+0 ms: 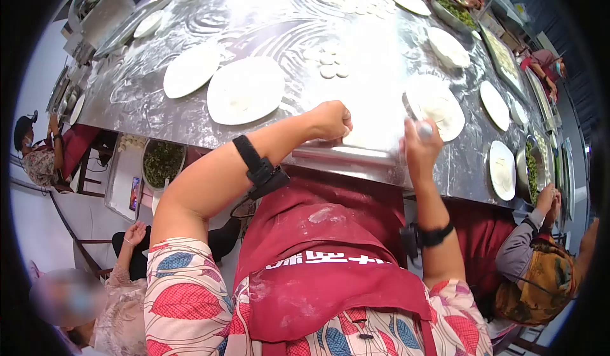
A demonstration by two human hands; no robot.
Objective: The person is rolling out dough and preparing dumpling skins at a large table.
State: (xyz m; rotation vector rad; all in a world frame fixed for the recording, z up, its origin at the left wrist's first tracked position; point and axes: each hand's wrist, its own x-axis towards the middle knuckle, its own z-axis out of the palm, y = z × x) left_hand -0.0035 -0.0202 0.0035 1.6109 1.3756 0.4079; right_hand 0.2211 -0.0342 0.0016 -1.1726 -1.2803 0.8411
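Observation:
My left hand [329,121] is closed in a fist at the near edge of the floury metal table [375,89]. What its curled fingers press on, if anything, is hidden. My right hand [420,146] is wrapped round a tool with a rounded grey handle end [425,130]; the rest of the tool is hidden or blurred. Just beyond the right hand lies a white plate [452,114] with pale dough on it. Several small flattened dough rounds [328,71] lie on the table past my left hand.
White plates [244,92] stand to the left, and others [448,47] to the right. Bowls of chopped green filling [164,162] are at lower left and at right. A co-worker's hands [548,200] are at the right table edge; another person [76,299] is at lower left.

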